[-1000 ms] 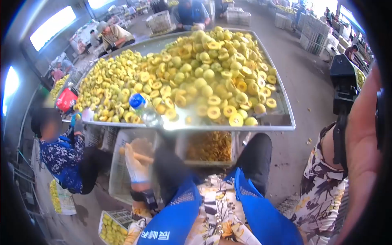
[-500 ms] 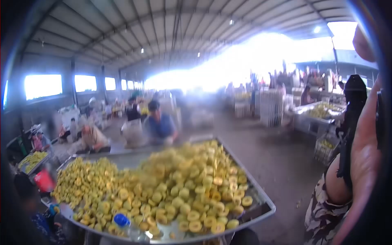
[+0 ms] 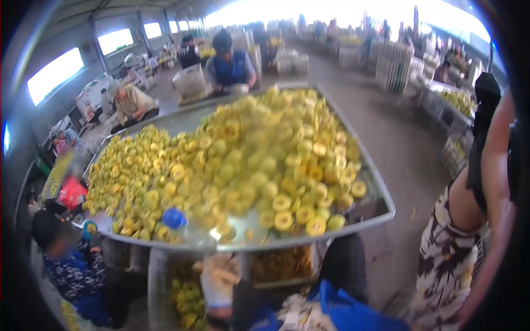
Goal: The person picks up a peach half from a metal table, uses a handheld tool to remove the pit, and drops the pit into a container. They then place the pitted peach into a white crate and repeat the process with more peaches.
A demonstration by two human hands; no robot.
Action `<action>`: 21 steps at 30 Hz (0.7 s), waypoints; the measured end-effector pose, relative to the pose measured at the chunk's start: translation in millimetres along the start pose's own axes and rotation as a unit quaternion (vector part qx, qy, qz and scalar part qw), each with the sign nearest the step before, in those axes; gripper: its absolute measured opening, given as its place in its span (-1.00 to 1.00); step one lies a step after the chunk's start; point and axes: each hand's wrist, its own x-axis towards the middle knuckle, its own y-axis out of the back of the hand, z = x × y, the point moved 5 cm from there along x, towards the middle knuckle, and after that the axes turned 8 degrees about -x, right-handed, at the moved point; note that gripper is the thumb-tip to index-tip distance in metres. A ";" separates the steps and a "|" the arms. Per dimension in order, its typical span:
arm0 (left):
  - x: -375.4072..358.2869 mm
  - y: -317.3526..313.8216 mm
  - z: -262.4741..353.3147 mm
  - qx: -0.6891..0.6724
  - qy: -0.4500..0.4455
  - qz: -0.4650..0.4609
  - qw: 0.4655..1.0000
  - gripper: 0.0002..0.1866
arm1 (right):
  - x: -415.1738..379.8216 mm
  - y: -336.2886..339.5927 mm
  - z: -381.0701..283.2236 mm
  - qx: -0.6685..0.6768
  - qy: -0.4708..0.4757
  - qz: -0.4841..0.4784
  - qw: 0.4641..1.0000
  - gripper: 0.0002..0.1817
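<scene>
A metal-rimmed table (image 3: 381, 212) carries a big heap of yellow-green fruit (image 3: 248, 160), many of them halved with hollow centres. Below its near edge is my left hand (image 3: 221, 278) in a pale glove, its fingers blurred, so I cannot tell how they are bent. Beside and beneath the glove sits a container of greenish fruit (image 3: 189, 303). To its right, a tray (image 3: 316, 259) holds brownish pieces. A blue rounded object (image 3: 174, 218) lies at the heap's near edge. My right hand is out of view. Blue cloth (image 3: 348, 309) covers my lap.
Close on the right stands a person in patterned clothing (image 3: 447, 248), a bare arm (image 3: 497, 171) reaching up beside the camera. Another person (image 3: 72, 270) sits at the lower left, and one in a blue vest (image 3: 232, 69) works across the table. White crates (image 3: 393, 66) stand stacked farther back.
The view has tilted down, bringing my gloved left hand, the containers under the table and the blue cloth into sight. The table and heap appear higher in the picture.
</scene>
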 end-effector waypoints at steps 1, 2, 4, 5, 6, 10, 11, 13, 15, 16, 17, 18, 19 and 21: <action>0.3 1.2 -2.0 0.047 -0.006 -0.013 0.999 -0.50 | -4.4 9.4 -25.8 0.048 0.022 0.029 0.998 -0.31; 10.0 -4.7 -7.5 0.081 -0.021 -0.042 0.996 -0.47 | -14.6 13.6 -53.6 0.112 0.041 0.047 0.992 -0.29; 16.0 -14.9 -19.3 0.124 0.007 -0.081 0.989 -0.41 | -41.9 -7.4 -98.5 0.248 0.053 0.009 0.967 -0.27; 15.8 -35.7 -24.1 0.114 -0.018 -0.102 0.988 -0.37 | -62.3 -28.9 -119.6 0.317 0.041 -0.030 0.947 -0.26; 20.3 -42.4 -33.0 0.117 -0.043 -0.140 0.982 -0.36 | -93.3 -63.7 -141.1 0.384 0.001 -0.098 0.918 -0.25; 22.2 -61.2 -66.8 0.245 -0.010 -0.160 0.956 -0.46 | -245.7 -163.8 -222.9 0.485 -0.120 -0.267 0.824 -0.58; 28.7 -58.1 -80.3 0.324 -0.082 -0.190 0.923 -0.47 | -259.2 -160.1 -236.4 0.524 -0.153 -0.298 0.783 -0.57; 27.6 -60.6 -93.7 0.314 0.004 -0.154 0.937 -0.51 | -269.5 -154.7 -255.7 0.565 -0.197 -0.331 0.729 -0.57; 29.8 -64.0 -108.4 0.279 0.069 -0.137 0.948 -0.54 | -275.5 -153.7 -252.7 0.528 -0.198 -0.292 0.773 -0.56; 31.7 -63.3 -116.1 0.253 0.090 -0.139 0.953 -0.55 | -270.8 -157.1 -248.9 0.509 -0.185 -0.299 0.786 -0.55; 30.7 -78.2 -115.2 0.257 -0.057 -0.239 0.935 -0.55 | -266.6 -159.2 -242.0 0.493 -0.172 -0.309 0.795 -0.55; 27.9 -76.2 -121.3 0.234 0.007 -0.248 0.940 -0.53 | -267.3 -160.5 -236.5 0.480 -0.157 -0.323 0.801 -0.54; 35.1 -63.5 -133.1 0.309 0.053 -0.280 0.907 -0.51 | -290.2 -178.2 -230.9 0.484 -0.208 -0.368 0.767 -0.48; 43.4 -64.0 -123.0 0.305 0.007 -0.286 0.908 -0.47 | -303.3 -190.0 -213.9 0.435 -0.261 -0.392 0.767 -0.52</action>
